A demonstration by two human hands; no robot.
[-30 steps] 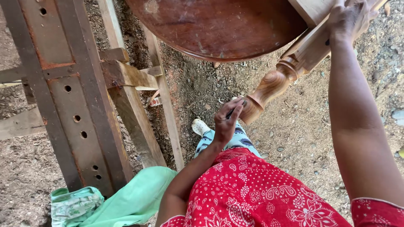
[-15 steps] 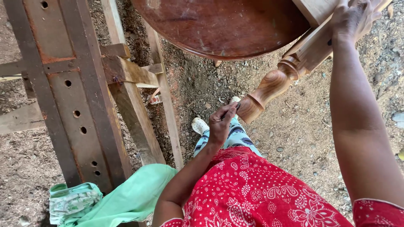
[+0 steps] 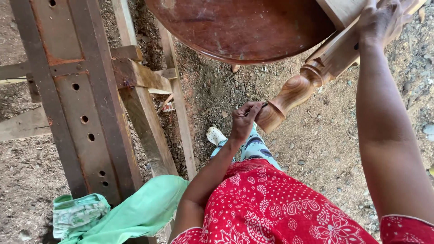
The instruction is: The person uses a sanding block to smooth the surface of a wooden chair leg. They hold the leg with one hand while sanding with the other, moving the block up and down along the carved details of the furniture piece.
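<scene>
A round brown wooden tabletop [image 3: 244, 27] lies tilted at the top of the view, with a turned wooden leg [image 3: 296, 90] pointing down toward me. My left hand [image 3: 244, 121] is closed on a thin dark tool [image 3: 260, 106] whose tip touches the leg's lower end. My right hand [image 3: 382, 20] grips the square upper part of the leg near the tabletop. A red patterned garment [image 3: 271, 208] covers my lap below.
A rusty metal frame with holes [image 3: 77, 90] and wooden beams [image 3: 140, 104] stand at the left. A green cloth [image 3: 131, 214] lies at the bottom left. A pale shoe [image 3: 216, 135] rests on gravel and dirt ground [image 3: 325, 144].
My left hand has risen from near my knee up to the lower end of the leg, bringing the tool's tip against it. The right hand has kept its grip.
</scene>
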